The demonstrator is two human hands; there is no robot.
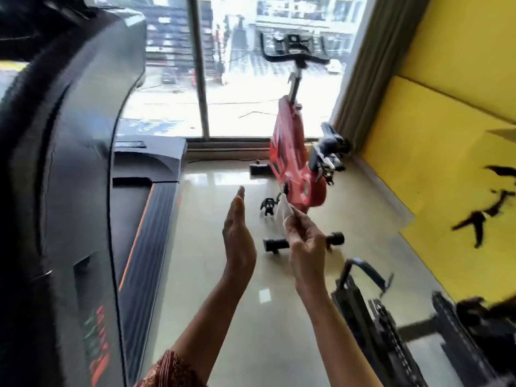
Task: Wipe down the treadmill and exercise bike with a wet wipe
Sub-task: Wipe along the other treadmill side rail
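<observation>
Preparation of the wet wipe (282, 212) is judged to be the step in hand: the crumpled white sheet is pinched between thumb and fingertips of the right hand (305, 241), held in the air in front of the person, between the treadmill (83, 169) on the left and the red exercise bike (293, 160) by the window (240, 107), apparently short of both. The left hand (238, 233) is held flat and released, fingers straight and together, edge-on just beside the right, with nothing in it. The step would be done well if the wipe were spread over the flat left palm, so that a broad damp face rather than a bunched corner is brought to the machine, and if the pinch were exchanged for a fuller hold before pressure is applied. The wipe's long axis is seen to run upward from the fingertips, its free end pointed up and away toward the bike's lower frame. The bike is stood upright, handlebars (293, 50) on the window side; the treadmill's deck (145, 219) is laid lengthwise toward the same window.
</observation>
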